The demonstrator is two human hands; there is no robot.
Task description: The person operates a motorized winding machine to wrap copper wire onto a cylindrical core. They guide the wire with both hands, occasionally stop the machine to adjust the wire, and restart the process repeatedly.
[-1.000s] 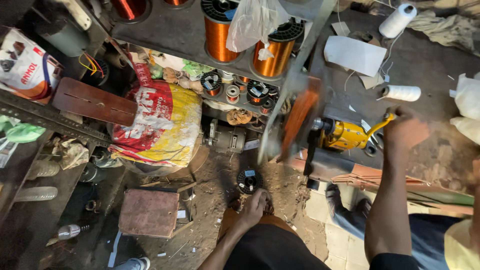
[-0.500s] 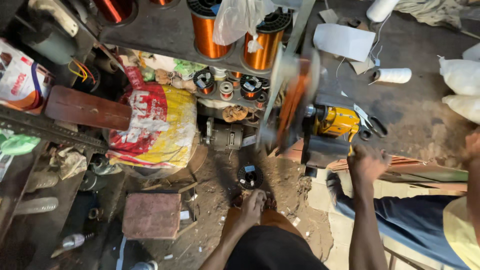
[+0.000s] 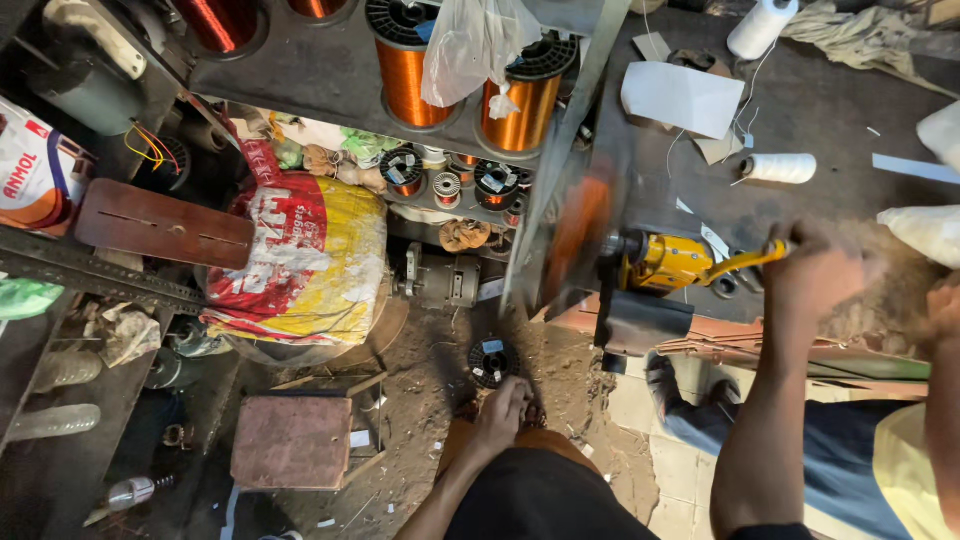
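My right hand [image 3: 812,268] is shut on the yellow crank handle [image 3: 745,262] of a yellow hand-cranked winding machine [image 3: 668,262] fixed at the edge of a dark workbench [image 3: 830,110]. On the machine's shaft an orange-brown coil former [image 3: 575,232] spins and is blurred. My left hand [image 3: 503,408] rests low by my knee, fingers close together, just below a small black spool [image 3: 490,360] on the dirt floor. Whether it holds a wire is too fine to see.
Large copper wire spools [image 3: 405,70] stand on a dark shelf, with a clear plastic bag [image 3: 470,45] over them. Below are small spools [image 3: 497,185], a red and yellow sack [image 3: 300,260], a small motor [image 3: 440,282] and a wooden stool [image 3: 292,442]. White thread rolls [image 3: 780,167] lie on the bench. A leg in blue jeans [image 3: 760,425] is at the right.
My right hand has swung around with the crank: up by the bench, then down and left, and now back up to the right. The former keeps spinning. My left hand stays put.
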